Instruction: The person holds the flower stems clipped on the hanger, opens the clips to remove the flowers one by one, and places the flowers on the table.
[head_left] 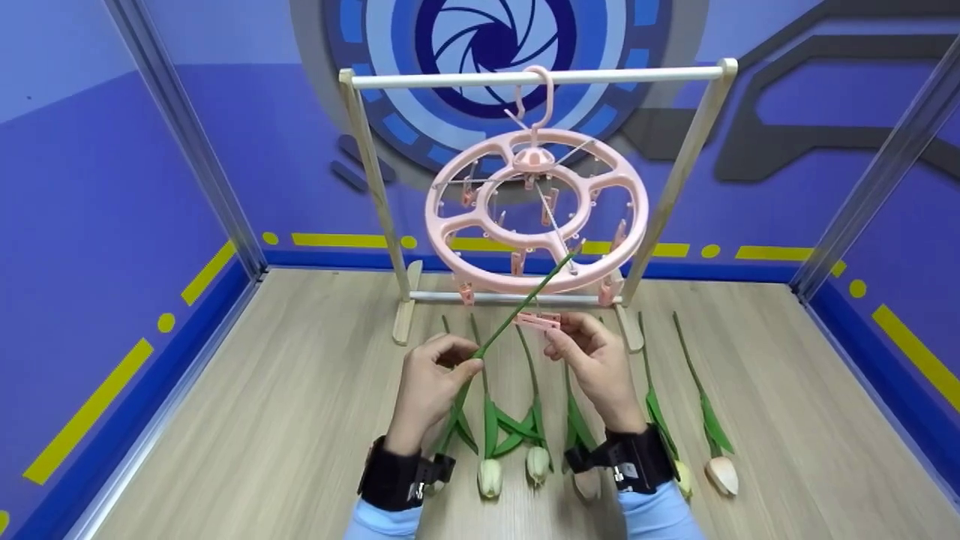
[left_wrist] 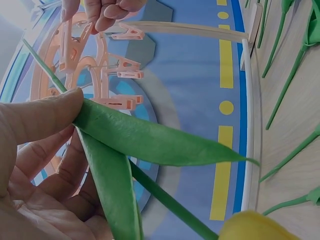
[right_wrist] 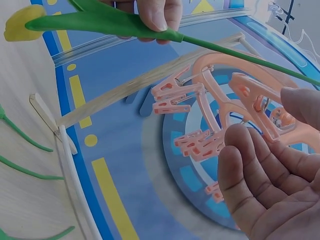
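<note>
My left hand (head_left: 435, 379) pinches the green stem of a yellow tulip (right_wrist: 22, 24) between thumb and fingers, just above its leaves (left_wrist: 150, 137). The stem's bare end (head_left: 536, 289) slants up and to the right, overlapping the hanger's rim in the head view. With thumb and fingers, my right hand (head_left: 596, 364) holds a pink clothespin (head_left: 538, 321) under the front of the round pink clip hanger (head_left: 442, 251). The clothespin's arms spread apart toward the hand and meet at the far end, as the right wrist view shows.
The clip hanger hooks over a white bar (head_left: 622, 75) on a wooden stand (head_left: 690, 157); several other clothespins (head_left: 466, 291) dangle from it. Several tulips, among them a pale one (head_left: 490, 478) and a peach one (head_left: 721, 475), lie on the wooden table (head_left: 247, 420). Blue panels (head_left: 75, 225) enclose the table.
</note>
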